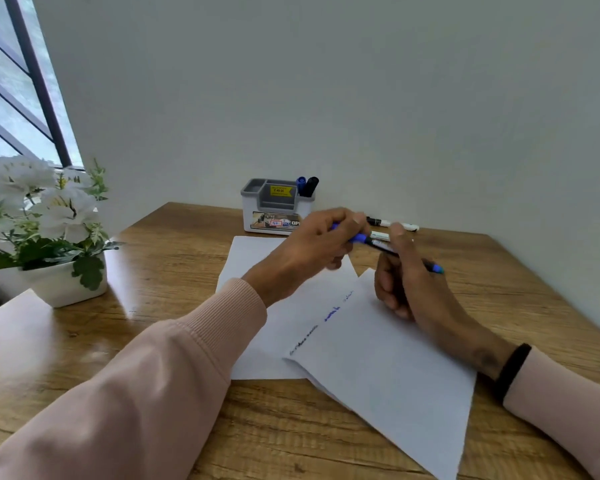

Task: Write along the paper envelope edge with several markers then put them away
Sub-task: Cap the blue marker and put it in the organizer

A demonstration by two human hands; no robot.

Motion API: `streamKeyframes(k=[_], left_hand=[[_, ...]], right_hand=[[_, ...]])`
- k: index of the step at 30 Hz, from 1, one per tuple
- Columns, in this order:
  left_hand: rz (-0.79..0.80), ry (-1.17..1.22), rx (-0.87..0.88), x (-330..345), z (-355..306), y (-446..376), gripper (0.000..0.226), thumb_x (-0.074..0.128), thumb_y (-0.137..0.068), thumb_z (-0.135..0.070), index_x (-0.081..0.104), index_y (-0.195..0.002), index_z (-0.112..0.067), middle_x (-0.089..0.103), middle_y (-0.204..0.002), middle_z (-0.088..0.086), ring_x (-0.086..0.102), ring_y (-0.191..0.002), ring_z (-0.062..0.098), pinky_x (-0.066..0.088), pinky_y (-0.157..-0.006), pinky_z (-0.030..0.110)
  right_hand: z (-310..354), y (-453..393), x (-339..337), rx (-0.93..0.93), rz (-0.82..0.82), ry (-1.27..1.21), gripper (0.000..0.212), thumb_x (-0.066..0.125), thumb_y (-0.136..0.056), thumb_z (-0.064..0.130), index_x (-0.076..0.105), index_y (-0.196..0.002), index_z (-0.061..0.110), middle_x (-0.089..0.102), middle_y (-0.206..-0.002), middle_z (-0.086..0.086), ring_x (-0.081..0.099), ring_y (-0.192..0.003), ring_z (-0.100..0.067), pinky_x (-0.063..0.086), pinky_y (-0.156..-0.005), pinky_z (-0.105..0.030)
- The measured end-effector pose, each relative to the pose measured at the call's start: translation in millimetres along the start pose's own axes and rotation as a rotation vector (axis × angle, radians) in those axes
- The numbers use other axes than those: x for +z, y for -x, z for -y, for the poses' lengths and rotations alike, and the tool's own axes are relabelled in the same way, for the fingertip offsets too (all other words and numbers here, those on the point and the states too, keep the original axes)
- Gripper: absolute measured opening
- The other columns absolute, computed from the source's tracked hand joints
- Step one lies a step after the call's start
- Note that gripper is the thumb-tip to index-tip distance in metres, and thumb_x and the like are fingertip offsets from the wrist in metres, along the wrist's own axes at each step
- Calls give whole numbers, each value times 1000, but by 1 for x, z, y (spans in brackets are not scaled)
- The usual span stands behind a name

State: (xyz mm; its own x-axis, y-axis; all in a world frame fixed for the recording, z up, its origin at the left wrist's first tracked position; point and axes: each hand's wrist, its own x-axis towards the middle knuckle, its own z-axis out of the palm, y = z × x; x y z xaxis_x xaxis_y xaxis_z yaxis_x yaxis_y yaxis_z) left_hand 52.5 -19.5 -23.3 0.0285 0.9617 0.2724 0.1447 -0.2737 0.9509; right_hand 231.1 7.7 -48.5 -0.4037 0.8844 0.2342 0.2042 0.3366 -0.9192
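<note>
A white paper envelope (388,368) lies tilted on the wooden table, partly over a white sheet (257,258), with short lines of blue and black writing along its upper left edge. Above the sheet, my left hand (312,247) pinches a blue cap or marker end (355,238). My right hand (406,282) grips a blue-tipped marker (437,269) whose other end meets the left hand. A black-and-white marker (392,223) lies by the wall. Two markers, blue and black (307,186), stand in the grey holder (278,206).
A white pot of white flowers (45,233) stands at the left near the window. A pale flat sheet or board (14,327) lies at the left front. The wall runs close behind the holder and along the table's right edge (548,285).
</note>
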Motion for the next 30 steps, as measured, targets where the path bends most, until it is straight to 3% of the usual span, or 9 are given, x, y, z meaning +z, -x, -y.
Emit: streamKeyframes(k=[3, 8, 12, 15, 19, 23, 26, 30], left_hand=[[-189, 74, 17, -9, -1, -5, 25, 48, -107, -26, 67, -104, -10, 54, -65, 0, 44, -54, 8, 41, -59, 27], [-627, -10, 122, -40, 12, -5, 17, 58, -102, -23, 69, -104, -11, 72, -80, 7, 66, -68, 12, 56, -66, 28], [-890, -293, 303, -59, 14, -8, 16, 63, -99, -28, 68, -109, -16, 74, -91, 2, 71, -77, 12, 59, -68, 25], [-918, -358, 391, -71, 11, -16, 21, 64, -99, -30, 68, -114, -16, 75, -94, 0, 74, -83, 12, 63, -76, 31], [-849, -414, 455, -81, 4, -29, 24, 62, -100, -27, 67, -120, -14, 75, -95, -2, 73, -87, 9, 62, -81, 26], [-781, -503, 456, -82, 2, -46, 19, 60, -102, -26, 68, -113, -13, 73, -91, 0, 70, -80, 11, 61, -75, 26], [-746, -628, 418, -82, -1, -62, 22, 55, -104, -31, 67, -108, -13, 71, -90, 0, 63, -77, 14, 54, -68, 33], [-712, -905, 305, -80, -14, -81, 30, 42, -107, -40, 60, -111, -16, 65, -97, -2, 57, -80, 18, 37, -66, 27]], right_hand=[[5, -3, -4, 54, 3, -72, 84, 39, -78, 96, 55, -67, 14, 50, -53, -6, 40, -44, -15, 32, -43, -25], [4, -1, -5, 27, -4, -62, 69, 52, -86, 79, 59, -74, 12, 56, -56, -12, 44, -44, -17, 35, -42, -23], [3, -4, -2, 37, 7, -51, 61, 57, -93, 68, 60, -75, 10, 57, -58, -13, 44, -44, -18, 35, -42, -24], [1, -5, 0, 51, 4, -33, 55, 58, -97, 61, 59, -74, 11, 57, -57, -11, 43, -41, -15, 36, -41, -23], [1, -7, -1, 73, -6, -19, 52, 57, -100, 56, 59, -74, 10, 58, -56, -9, 45, -39, -12, 37, -39, -20], [3, -5, 0, 75, 1, -16, 51, 58, -101, 54, 58, -72, 12, 58, -55, -9, 44, -38, -11, 36, -38, -18], [4, -3, 0, 66, 5, -21, 50, 58, -102, 52, 57, -71, 13, 56, -56, -9, 44, -38, -10, 35, -37, -17], [3, -4, 0, 69, 4, -30, 50, 58, -102, 53, 56, -71, 14, 58, -54, -6, 45, -39, -11, 36, -39, -17]])
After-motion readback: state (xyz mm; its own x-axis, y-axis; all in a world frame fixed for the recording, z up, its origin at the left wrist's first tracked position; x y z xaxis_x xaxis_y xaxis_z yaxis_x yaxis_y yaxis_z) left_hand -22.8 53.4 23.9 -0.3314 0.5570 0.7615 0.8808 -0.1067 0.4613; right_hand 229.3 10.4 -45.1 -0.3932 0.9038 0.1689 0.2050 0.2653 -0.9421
